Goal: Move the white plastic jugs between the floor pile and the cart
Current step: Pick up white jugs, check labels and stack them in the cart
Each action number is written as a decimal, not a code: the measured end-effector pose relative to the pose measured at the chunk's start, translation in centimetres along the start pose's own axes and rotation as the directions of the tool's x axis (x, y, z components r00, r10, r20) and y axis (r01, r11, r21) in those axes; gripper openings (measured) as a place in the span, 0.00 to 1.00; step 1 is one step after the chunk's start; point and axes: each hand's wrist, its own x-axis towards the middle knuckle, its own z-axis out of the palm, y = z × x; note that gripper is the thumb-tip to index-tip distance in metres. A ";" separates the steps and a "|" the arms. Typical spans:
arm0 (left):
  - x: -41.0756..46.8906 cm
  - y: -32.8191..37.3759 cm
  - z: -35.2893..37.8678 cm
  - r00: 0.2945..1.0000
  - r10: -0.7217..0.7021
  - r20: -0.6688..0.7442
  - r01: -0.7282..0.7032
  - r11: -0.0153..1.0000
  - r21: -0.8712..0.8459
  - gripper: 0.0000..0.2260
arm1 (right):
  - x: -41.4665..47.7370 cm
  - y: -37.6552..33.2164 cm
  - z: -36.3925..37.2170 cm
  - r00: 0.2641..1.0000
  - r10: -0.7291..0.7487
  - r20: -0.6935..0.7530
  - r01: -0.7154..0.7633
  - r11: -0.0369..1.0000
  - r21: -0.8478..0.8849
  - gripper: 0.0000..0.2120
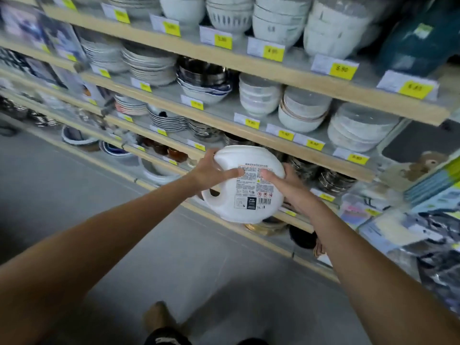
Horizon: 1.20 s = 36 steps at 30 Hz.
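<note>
While outstretched, both hands [212,170] [293,189] clasp jug [249,197]

Head-worn view (close) – faces forward, down at shelves [249,63].

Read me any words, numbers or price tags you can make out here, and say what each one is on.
"$ 90": yellow price tag on the top shelf edge, right side.
Other yellow price tags along the shelves: too blurred to read.
Label on the white jug: print too small to read; a barcode shows.
</note>
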 end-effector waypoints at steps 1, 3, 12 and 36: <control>0.1 0.0 -2.8 0.999 0.005 -0.037 -0.006 1.000 -0.020 0.35 | 1.3 -2.1 2.1 1.000 -0.023 0.020 0.024 0.999 -0.030 0.43; 0.2 -0.3 -8.3 0.994 0.017 -0.104 -0.021 0.999 -0.036 0.35 | 3.9 -5.8 6.4 0.995 -0.067 0.067 0.072 0.995 -0.075 0.43; 0.3 -4.8 -32.3 0.954 0.038 -0.299 -0.062 0.995 -0.072 0.45 | 12.4 -18.0 27.9 0.944 -0.214 0.251 0.237 0.969 -0.064 0.43; 9.5 -17.7 -76.1 0.637 -0.274 -0.721 0.112 0.958 -0.264 0.38 | 40.6 -39.7 74.8 0.642 -0.208 0.738 0.445 0.885 -0.139 0.29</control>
